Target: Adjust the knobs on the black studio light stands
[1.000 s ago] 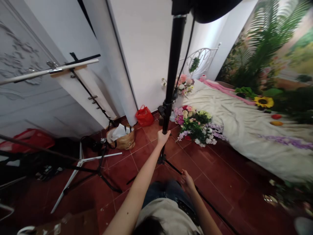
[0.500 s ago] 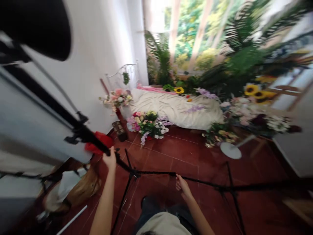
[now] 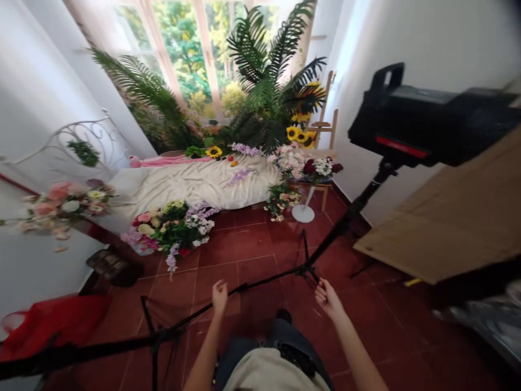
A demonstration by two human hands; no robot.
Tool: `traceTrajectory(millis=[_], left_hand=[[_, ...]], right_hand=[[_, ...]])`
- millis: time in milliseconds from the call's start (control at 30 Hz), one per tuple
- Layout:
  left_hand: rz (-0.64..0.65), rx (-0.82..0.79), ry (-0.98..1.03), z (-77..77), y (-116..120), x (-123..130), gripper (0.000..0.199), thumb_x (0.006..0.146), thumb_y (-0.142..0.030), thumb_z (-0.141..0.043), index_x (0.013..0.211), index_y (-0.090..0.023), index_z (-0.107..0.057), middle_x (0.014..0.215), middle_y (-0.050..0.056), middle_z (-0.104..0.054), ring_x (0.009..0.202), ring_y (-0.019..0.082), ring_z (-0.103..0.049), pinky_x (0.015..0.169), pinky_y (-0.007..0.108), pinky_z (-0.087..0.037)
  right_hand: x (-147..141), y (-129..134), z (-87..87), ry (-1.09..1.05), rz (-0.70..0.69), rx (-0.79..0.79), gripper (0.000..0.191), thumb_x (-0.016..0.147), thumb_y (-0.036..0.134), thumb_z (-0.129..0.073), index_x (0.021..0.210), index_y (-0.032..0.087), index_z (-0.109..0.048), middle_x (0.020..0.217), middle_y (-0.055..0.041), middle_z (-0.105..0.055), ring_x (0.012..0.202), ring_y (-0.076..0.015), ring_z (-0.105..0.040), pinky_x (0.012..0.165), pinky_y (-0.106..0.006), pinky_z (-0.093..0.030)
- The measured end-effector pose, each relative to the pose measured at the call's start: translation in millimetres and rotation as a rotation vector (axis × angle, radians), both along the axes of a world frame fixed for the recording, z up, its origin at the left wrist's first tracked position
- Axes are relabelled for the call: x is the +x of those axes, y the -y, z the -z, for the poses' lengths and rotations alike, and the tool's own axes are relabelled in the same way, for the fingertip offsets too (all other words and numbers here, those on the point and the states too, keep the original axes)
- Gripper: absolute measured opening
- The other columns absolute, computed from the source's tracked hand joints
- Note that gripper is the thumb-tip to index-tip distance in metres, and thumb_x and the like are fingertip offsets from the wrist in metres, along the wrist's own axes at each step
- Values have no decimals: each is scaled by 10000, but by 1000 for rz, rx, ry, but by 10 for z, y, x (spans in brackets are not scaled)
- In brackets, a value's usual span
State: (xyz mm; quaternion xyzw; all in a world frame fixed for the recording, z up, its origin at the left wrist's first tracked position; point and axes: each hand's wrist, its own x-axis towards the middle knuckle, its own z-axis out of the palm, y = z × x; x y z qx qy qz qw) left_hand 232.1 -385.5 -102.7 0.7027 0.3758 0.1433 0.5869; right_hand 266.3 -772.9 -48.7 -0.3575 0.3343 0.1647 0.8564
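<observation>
My left hand (image 3: 220, 297) is beside a long thin black leg (image 3: 268, 281) low over the floor; its fingers are loosely bent and nothing shows in them. My right hand (image 3: 328, 297) has curled fingers at the end of a short leg of a black light stand (image 3: 330, 234); whether it grips that leg is hidden. The stand leans up to the right and carries a black lamp (image 3: 407, 122) with a red stripe. At the lower left a second black stand (image 3: 101, 347) lies across the view, its legs spread near my left hand.
A bed with a cream cover (image 3: 195, 184) stands before the window backdrop. Flowers (image 3: 175, 225), a palm (image 3: 260, 92), a white round base (image 3: 303, 213) and an easel (image 3: 334, 130) surround it. Red cloth (image 3: 57, 323) is at left, a tan board (image 3: 443, 217) at right.
The view has turned right, bringing the lamp and tan board into sight. My left hand has let go of the left stand's pole. My right hand is now at the right stand's leg.
</observation>
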Motion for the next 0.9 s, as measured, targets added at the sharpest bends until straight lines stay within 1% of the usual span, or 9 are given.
traceTrajectory(millis=[67, 133, 200, 267, 333, 433, 600, 767, 900], left_hand=[[392, -181, 31, -110, 679, 484, 193, 686, -247, -533, 857, -159, -551, 746, 49, -654, 727, 180, -651, 725, 345, -522], [730, -246, 66, -275, 1308, 903, 180, 687, -263, -563, 833, -158, -581, 736, 42, -663, 721, 170, -647, 717, 324, -518], [946, -236, 110, -467, 1874, 1246, 178, 699, -278, -575, 827, -156, -600, 727, 39, -665, 700, 162, -640, 700, 314, -512], [1058, -179, 190, -668, 2380, 1523, 192, 727, -294, -570, 848, -152, -612, 747, 47, -668, 711, 159, -635, 716, 315, -506], [1101, -118, 317, -874, 2829, 1751, 209, 758, -308, -563, 884, -150, -616, 834, 70, -672, 786, 162, -635, 777, 322, -496], [1073, -57, 507, -1170, 3385, 2029, 288, 788, -326, -566, 1017, -152, -586, 1027, 110, -639, 938, 171, -611, 888, 344, -462], [1007, -66, 645, -1505, 3966, 2358, 479, 766, -354, -620, 1185, -160, -490, 1219, 146, -547, 1101, 201, -547, 959, 370, -426], [990, -157, 598, -1606, 4343, 2573, 474, 694, -366, -693, 1091, -144, -557, 986, 106, -654, 851, 168, -627, 818, 332, -497], [883, -196, 519, -1609, 4626, 2728, 379, 688, -442, -669, 893, -125, -640, 764, 70, -664, 647, 132, -614, 650, 266, -504]], right_hand=[[106, 298, -136, 67, 4, 98, 285, 755, 294, -595, 589, 203, -382, 388, 113, -251, 325, -41, -226, 350, -165, -201], [259, 561, -314, 186, 32, 142, 282, 788, 246, -562, 582, 205, -374, 422, 94, -270, 360, -56, -274, 382, -175, -267], [473, 801, -517, 291, 55, 134, 259, 815, 236, -538, 596, 207, -401, 452, 78, -292, 394, -70, -307, 408, -185, -309], [735, 1021, -721, 352, 61, 132, 209, 831, 259, -524, 639, 212, -456, 478, 66, -327, 418, -80, -331, 420, -192, -329], [1005, 1212, -897, 391, 52, 167, 153, 835, 289, -524, 700, 217, -510, 513, 56, -379, 445, -85, -365, 431, -195, -348], [1330, 1425, -1067, 387, 12, 264, 143, 849, 337, -519, 788, 213, -557, 557, 48, -430, 476, -85, -406, 442, -193, -371], [1542, 1590, -1114, 320, -33, 412, 189, 873, 306, -511, 724, 191, -519, 548, 55, -429, 473, -63, -413, 434, -156, -370], [1566, 1621, -1099, 290, -42, 414, 225, 845, 293, -556, 666, 181, -478, 517, 64, -430, 396, -37, -350, 348, -123, -293], [1585, 1596, -1141, 285, -20, 362, 235, 820, 320, -590, 672, 180, -473, 484, 79, -404, 356, -27, -307, 312, -114, -256]])
